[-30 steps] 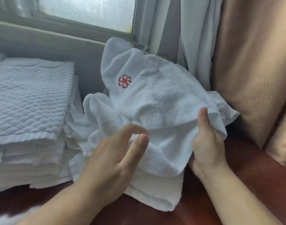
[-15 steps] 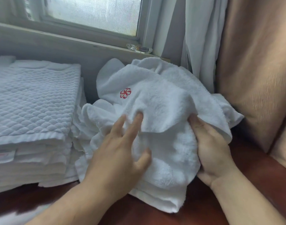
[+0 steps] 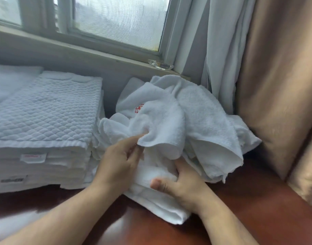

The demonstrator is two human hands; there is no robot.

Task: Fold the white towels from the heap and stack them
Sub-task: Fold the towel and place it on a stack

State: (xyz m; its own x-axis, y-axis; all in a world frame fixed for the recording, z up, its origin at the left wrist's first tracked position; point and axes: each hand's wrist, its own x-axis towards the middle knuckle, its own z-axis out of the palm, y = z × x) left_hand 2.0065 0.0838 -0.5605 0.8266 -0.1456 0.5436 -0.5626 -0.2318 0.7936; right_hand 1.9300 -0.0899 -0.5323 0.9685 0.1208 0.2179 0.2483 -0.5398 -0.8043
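Right hand point(image 3: 185, 183) now lower, grip around flat folded white towel point(image 3: 160, 206); left hand point(image 3: 119, 161) in pinch grip on crumpled white terry towel point(image 3: 195, 112) hem.

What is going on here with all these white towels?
A person is handling a heap of white towels on a dark wooden table under a window. The left hand pinches an edge of the top towel, which is crumpled and carries a red emblem. The right hand grips cloth lower in the heap, its fingers hidden under that towel. To the left stands a neat stack of folded towels. The top towel is not yet folded.
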